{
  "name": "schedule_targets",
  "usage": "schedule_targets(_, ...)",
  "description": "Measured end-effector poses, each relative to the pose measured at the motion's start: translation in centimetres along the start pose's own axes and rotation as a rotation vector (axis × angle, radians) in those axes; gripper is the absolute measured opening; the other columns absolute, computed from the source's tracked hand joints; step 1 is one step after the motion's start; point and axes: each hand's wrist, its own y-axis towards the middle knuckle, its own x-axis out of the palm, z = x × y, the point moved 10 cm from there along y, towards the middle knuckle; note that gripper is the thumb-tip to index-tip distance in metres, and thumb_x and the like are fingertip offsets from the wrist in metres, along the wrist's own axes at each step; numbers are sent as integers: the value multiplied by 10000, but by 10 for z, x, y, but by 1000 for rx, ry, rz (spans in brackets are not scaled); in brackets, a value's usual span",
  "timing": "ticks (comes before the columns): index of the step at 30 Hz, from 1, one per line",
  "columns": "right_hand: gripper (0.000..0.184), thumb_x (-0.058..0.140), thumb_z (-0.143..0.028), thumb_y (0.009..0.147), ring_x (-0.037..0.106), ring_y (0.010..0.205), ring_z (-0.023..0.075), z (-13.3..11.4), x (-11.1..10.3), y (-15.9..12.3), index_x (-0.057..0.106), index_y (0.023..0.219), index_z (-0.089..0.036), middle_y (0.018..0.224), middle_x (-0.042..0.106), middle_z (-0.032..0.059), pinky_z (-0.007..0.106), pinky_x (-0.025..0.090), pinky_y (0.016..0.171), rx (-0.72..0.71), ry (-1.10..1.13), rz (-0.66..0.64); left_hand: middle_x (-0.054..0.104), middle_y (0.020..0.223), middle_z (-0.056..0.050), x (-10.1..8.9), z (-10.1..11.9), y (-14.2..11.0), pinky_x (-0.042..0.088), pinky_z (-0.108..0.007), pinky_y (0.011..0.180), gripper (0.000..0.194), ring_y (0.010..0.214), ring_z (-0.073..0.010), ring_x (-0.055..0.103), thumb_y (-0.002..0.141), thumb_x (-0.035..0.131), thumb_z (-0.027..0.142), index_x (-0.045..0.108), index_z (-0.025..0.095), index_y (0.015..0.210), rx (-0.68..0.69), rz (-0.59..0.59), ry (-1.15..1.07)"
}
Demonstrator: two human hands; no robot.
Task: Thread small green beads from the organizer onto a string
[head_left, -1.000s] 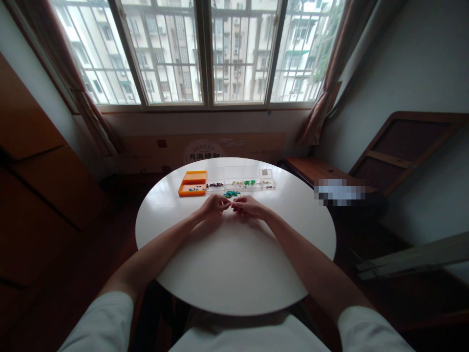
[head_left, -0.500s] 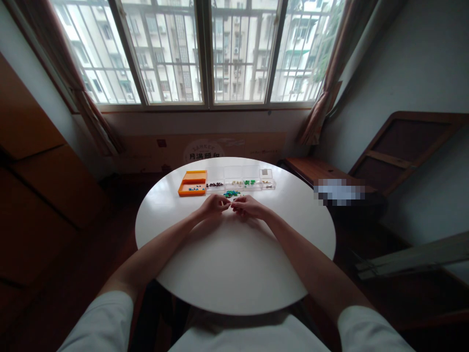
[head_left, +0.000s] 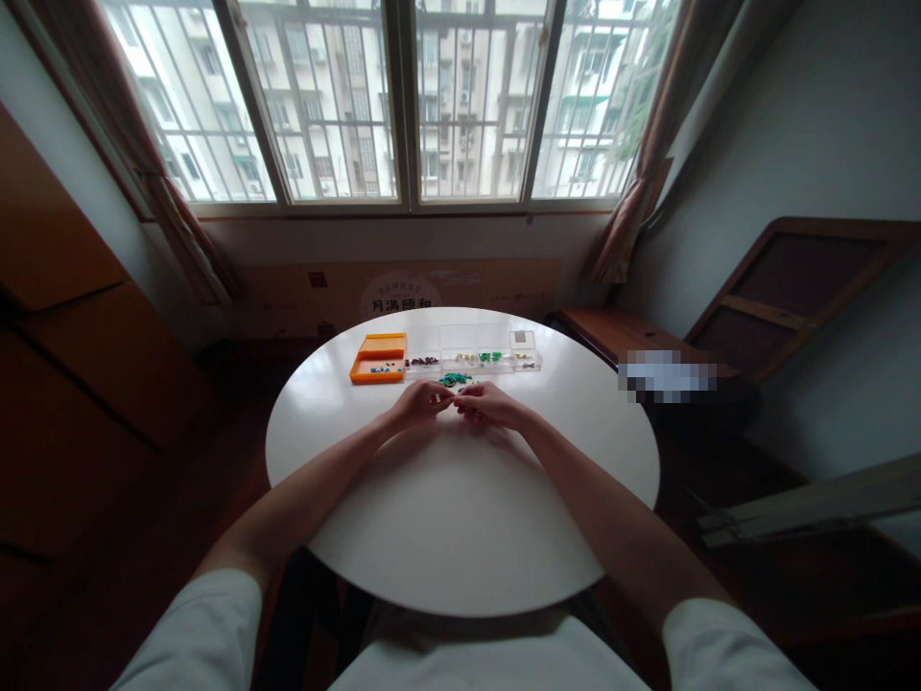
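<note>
My left hand [head_left: 423,400] and my right hand [head_left: 487,404] meet fingertip to fingertip above the white table, both closed in a pinch. Whatever lies between the fingertips is too small to make out. Just beyond them is a small heap of green and blue pieces [head_left: 455,380]. Behind the heap, clear lidded boxes stand open in a row, with dark pieces [head_left: 422,362], pale pieces [head_left: 466,358], green pieces [head_left: 490,357] and some small items in the rightmost box [head_left: 528,364]. An orange box [head_left: 378,377], also open, holds a few blue and dark bits at the left end.
The round white table [head_left: 460,537] reaches from my body toward the window wall. A wooden bench [head_left: 633,336] stands beyond its right edge, with a blurred-out pale item on it. Curtains hang at both sides of the barred window [head_left: 410,106].
Almost nothing differs. Both hands keep the same pinch at the same place, with only a very slight shift of the fingers.
</note>
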Motion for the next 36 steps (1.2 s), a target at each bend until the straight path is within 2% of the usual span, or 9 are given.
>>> schedule_targets(18, 189, 707, -271, 735, 524, 469, 72, -2, 1, -1, 647, 688, -98, 568, 603, 20, 164, 371, 399, 1, -12, 13, 653, 675, -19, -5, 0, -2, 388, -173, 530, 159, 560, -82, 530, 736, 583, 182, 728, 147, 794, -19, 46, 33)
schedule_targets(36, 184, 707, -253, 736, 519, 451, 60, -1, 0, -1, 639, 679, -92, 556, 605, 15, 149, 375, 387, 10, -15, 17, 664, 681, -24, -5, -2, -1, 386, -173, 530, 188, 559, -84, 532, 785, 584, 262, 729, 142, 791, -21, 45, 54)
